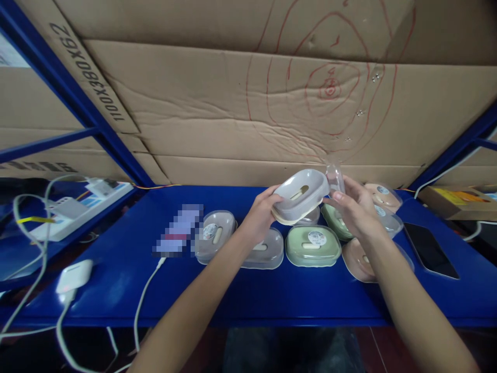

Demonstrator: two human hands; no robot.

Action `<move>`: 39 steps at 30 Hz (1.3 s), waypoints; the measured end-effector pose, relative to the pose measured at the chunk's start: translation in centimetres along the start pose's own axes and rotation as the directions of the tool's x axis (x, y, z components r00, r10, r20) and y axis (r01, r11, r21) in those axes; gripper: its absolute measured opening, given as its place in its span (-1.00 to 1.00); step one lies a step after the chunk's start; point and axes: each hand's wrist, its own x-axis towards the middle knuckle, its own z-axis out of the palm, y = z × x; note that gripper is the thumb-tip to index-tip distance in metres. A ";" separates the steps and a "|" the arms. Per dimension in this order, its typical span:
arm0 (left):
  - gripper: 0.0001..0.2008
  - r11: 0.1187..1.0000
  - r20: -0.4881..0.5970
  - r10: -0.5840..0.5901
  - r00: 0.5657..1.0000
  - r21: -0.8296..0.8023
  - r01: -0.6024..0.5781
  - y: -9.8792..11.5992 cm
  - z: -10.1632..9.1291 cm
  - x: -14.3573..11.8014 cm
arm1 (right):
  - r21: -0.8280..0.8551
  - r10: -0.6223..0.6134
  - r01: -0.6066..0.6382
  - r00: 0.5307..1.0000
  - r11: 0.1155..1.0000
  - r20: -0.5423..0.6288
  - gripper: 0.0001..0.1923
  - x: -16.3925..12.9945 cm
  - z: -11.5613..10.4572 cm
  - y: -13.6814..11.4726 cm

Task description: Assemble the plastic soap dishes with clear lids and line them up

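Observation:
Above the blue shelf, my left hand [261, 215] is closed on the left end of a grey oval soap dish [308, 202]. The dish is tilted and uncovered, with a slot in its middle. My right hand [355, 204] grips a clear plastic lid [334, 178] at the dish's right end; the lid stands on edge, and whether it touches the dish I cannot tell. Below the hands sit several lidded soap dishes: a green one [312, 247] with a round label, a grey one [267, 251] partly behind my left forearm, and a pinkish one [357, 261] partly behind my right forearm.
Another grey lidded dish [215, 235] stands to the left, beside a blurred-out screen [180, 228] on a cable. A dark phone [430, 249] lies at right. Cables run from a white case [75, 274] and a power strip [83, 210]. Cardboard [194, 103] forms the back.

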 end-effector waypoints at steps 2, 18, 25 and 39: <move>-0.55 1.000 -0.016 -0.004 1.000 0.006 0.004 -0.1 -0.2 0.2 | -0.017 -0.036 0.036 0.999 0.999 -0.003 -0.41 -0.1 0.0 -0.2; -0.49 0.999 -0.053 0.014 0.998 0.047 -0.012 -0.2 0.2 -0.1 | -0.165 -0.166 0.181 0.981 0.970 0.099 -0.21 -1.3 2.0 -0.3; -0.61 0.952 -0.081 0.227 0.971 0.227 -0.204 -0.4 0.1 -0.1 | -0.115 -0.151 0.159 0.986 0.980 0.075 -0.21 -0.9 1.6 -0.1; -0.54 0.997 -0.056 0.044 0.997 -0.064 -0.048 0.0 -1.0 0.6 | 0.021 -0.048 0.046 0.986 0.999 0.157 -0.29 -0.9 0.8 -0.3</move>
